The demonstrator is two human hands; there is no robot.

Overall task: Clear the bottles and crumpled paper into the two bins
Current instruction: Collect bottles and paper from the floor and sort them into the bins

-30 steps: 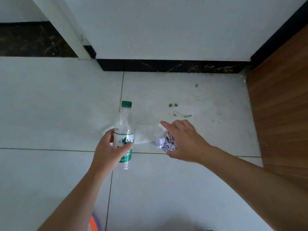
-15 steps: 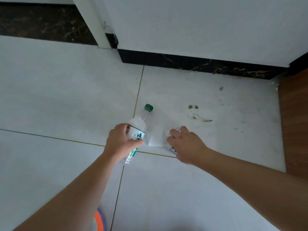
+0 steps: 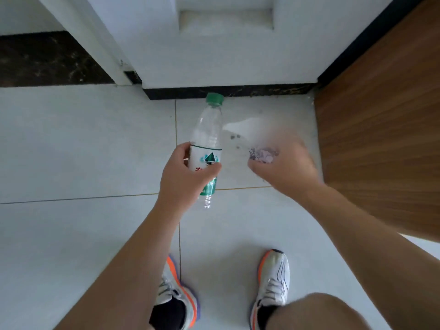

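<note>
Head view, left hand (image 3: 188, 172): curled round the labelled middle of the bottle (image 3: 207, 148), green cap (image 3: 214, 99) pointing away toward the wall, base hanging clear of the floor (image 3: 83, 151).
Head view, right hand (image 3: 283, 166): closed on the crumpled paper (image 3: 263, 154), a purple-printed wad showing between the fingers; blurred, so exact finger positions not readable.
Head view, loose sheet: pale, smeared patch of white paper (image 3: 247, 128) trailing up-left from the right hand, just beside the bottle's shoulder; cannot tell whether fully gripped or only caught.
Head view, surroundings: two shoes (image 3: 273, 279) planted below on the tiles, wooden panel (image 3: 381, 129) to the right, white wall (image 3: 226, 55) with dark skirting ahead.
Bins: neither in sight.
Stage, as judged: both items picked up, carry to the bins not yet done.
Risk, paper: flapping sheet likely to slip free on the way, grip covering only the wad.
Risk, bottle: smooth, light plastic held one-handed mid-body; could twist or squirt out under a squeeze.
Risk, sorting: wrong bin for either item, with both hands full.
</note>
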